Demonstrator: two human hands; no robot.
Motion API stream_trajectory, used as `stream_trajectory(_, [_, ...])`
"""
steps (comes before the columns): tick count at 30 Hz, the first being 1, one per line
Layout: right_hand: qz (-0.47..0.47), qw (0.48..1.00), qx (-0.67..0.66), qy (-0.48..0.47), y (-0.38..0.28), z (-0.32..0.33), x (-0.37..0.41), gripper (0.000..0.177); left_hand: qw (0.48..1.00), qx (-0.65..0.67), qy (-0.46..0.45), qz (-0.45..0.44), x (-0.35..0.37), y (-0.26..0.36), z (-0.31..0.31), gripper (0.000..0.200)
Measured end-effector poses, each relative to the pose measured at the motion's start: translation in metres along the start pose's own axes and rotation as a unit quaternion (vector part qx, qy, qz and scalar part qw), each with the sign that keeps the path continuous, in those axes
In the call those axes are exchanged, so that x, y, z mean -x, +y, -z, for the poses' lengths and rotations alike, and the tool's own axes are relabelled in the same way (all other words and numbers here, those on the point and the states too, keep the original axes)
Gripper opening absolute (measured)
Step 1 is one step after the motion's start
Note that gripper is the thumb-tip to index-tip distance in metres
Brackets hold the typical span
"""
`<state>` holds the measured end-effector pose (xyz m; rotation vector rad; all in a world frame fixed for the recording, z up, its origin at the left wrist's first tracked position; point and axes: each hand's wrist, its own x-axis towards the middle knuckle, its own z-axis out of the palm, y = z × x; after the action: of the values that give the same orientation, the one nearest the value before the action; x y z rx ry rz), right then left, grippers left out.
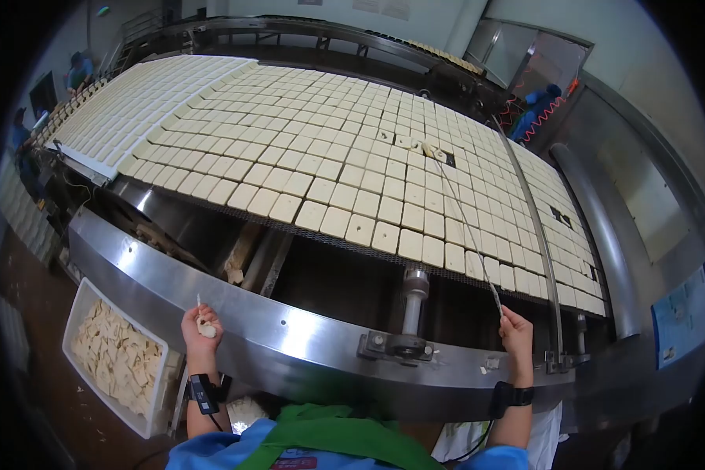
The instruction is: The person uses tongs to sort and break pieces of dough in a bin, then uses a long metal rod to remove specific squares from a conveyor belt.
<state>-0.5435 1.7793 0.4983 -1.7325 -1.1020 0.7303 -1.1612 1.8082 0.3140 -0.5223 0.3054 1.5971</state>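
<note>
Grips a long thin rod (pixel 466 227) in the closed right hand (pixel 515 329), just above the curved steel rim (pixel 274 321). Reaches with it up and across the conveyor belt (pixel 321 236), tip resting among a few skewed pieces (pixel 425 147) that break the neat rows of pale squares (pixel 321 149). Curls the left hand (pixel 200 323) shut around a small pale lump (pixel 207 330) and a short thin stick (pixel 198 301), also at the rim, well apart from the right. Wears a dark band on each wrist. Below left, on the floor: a white bin (pixel 80 307) holding pale scraps (pixel 117 360).
</note>
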Motion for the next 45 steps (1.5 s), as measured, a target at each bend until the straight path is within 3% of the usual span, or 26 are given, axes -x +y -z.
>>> stream_trajectory(2, [0.055, 0.998, 0.015, 0.002, 0.004, 0.0, 0.0, 0.028, 1.0, -0.002, 0.006, -0.004, 0.006, 0.004, -0.004, 0.009])
stream_trajectory(4, [0.092, 0.979, 0.175, 0.056, 0.005, -0.001, 0.003, 0.027, 0.999, 0.018, 0.031, -0.018, 0.011, 0.01, -0.008, 0.009])
stream_trajectory(5, [0.092, 0.979, 0.176, 0.055, -0.014, -0.011, 0.013, 0.027, 0.999, 0.02, 0.031, -0.018, 0.012, 0.014, -0.007, 0.009])
stream_trajectory(7, [0.147, 0.871, 0.453, 0.118, -0.055, -0.026, 0.035, 0.028, 1.0, 0.016, 0.014, -0.008, 0.012, 0.022, -0.004, 0.008])
stream_trajectory(10, [0.131, 0.844, 0.514, 0.081, -0.08, -0.028, 0.039, 0.029, 1.0, -0.014, 0.013, -0.019, 0.008, 0.026, -0.001, 0.008])
stream_trajectory(15, [0.224, 0.92, 0.322, 0.004, -0.043, 0.01, 0.004, 0.028, 1.0, -0.012, 0.015, 0.004, 0.009, 0.027, -0.005, 0.009])
stream_trajectory(16, [0.094, 0.976, 0.197, -0.022, -0.049, 0.008, 0.005, 0.027, 1.0, -0.013, 0.016, 0.009, 0.007, 0.026, -0.005, 0.009])
stream_trajectory(17, [-0.04, 0.996, 0.065, -0.048, -0.056, 0.006, 0.007, 0.027, 1.0, -0.014, 0.015, 0.009, 0.007, 0.027, -0.006, 0.009])
stream_trajectory(18, [-0.098, 0.994, 0.031, -0.028, -0.06, 0.0, 0.014, 0.03, 1.0, -0.012, 0.021, 0.007, 0.007, 0.029, -0.007, 0.009])
stream_trajectory(21, [-0.14, 0.988, -0.062, -0.028, -0.05, -0.008, 0.024, 0.029, 1.0, -0.013, 0.028, 0.002, 0.007, 0.033, -0.009, 0.008])
stream_trajectory(26, [-0.1, 0.995, -0.023, -0.019, -0.046, -0.029, 0.025, 0.03, 0.999, -0.02, 0.047, -0.015, 0.01, 0.043, -0.014, 0.008])
stream_trajectory(28, [0.009, 1.0, 0.015, -0.015, -0.032, -0.038, 0.016, 0.027, 1.0, 0.0, 0.024, -0.003, 0.007, 0.052, -0.009, 0.008])
stream_trajectory(29, [0.009, 1.0, 0.015, -0.017, -0.028, -0.041, 0.015, 0.027, 1.0, 0.001, 0.025, -0.005, 0.007, 0.056, -0.009, 0.008])
stream_trajectory(31, [0.127, 0.966, 0.219, 0.054, -0.028, -0.048, 0.015, 0.025, 0.999, -0.004, 0.037, -0.016, 0.008, 0.063, -0.011, 0.008])
stream_trajectory(32, [0.127, 0.966, 0.219, 0.051, -0.045, -0.057, 0.024, 0.025, 0.999, -0.003, 0.038, -0.019, 0.01, 0.067, -0.013, 0.008])
stream_trajectory(34, [0.181, 0.821, 0.534, 0.089, -0.092, -0.075, 0.051, 0.026, 0.998, 0.004, 0.054, -0.017, 0.013, 0.072, -0.014, 0.009])
stream_trajectory(35, [0.181, 0.821, 0.534, 0.087, -0.095, -0.077, 0.049, 0.026, 0.998, 0.005, 0.056, -0.018, 0.011, 0.076, -0.012, 0.009])
stream_trajectory(37, [0.176, 0.878, 0.44, 0.068, -0.098, -0.067, 0.044, 0.027, 1.0, 0.006, 0.03, -0.003, 0.006, 0.086, -0.005, 0.009])
stream_trajectory(38, [0.245, 0.898, 0.364, 0.043, -0.067, -0.049, 0.022, 0.027, 0.999, 0.005, 0.031, -0.003, 0.007, 0.087, -0.007, 0.009])
stream_trajectory(39, [0.243, 0.898, 0.364, 0.043, -0.061, -0.043, 0.015, 0.027, 0.999, -0.008, 0.038, -0.01, 0.008, 0.085, -0.012, 0.01])
stream_trajectory(40, [0.137, 0.963, 0.23, 0.013, -0.057, -0.04, 0.012, 0.028, 0.999, -0.02, 0.045, -0.017, 0.008, 0.083, -0.016, 0.011])
stream_trajectory(41, [0.026, 0.996, 0.089, -0.018, -0.061, -0.043, 0.013, 0.028, 0.999, -0.02, 0.045, -0.017, 0.007, 0.083, -0.02, 0.011])
stream_trajectory(45, [-0.086, 0.996, -0.008, -0.015, -0.089, -0.06, 0.046, 0.033, 0.996, -0.077, 0.016, 0.029, 0.001, 0.08, -0.038, 0.017])
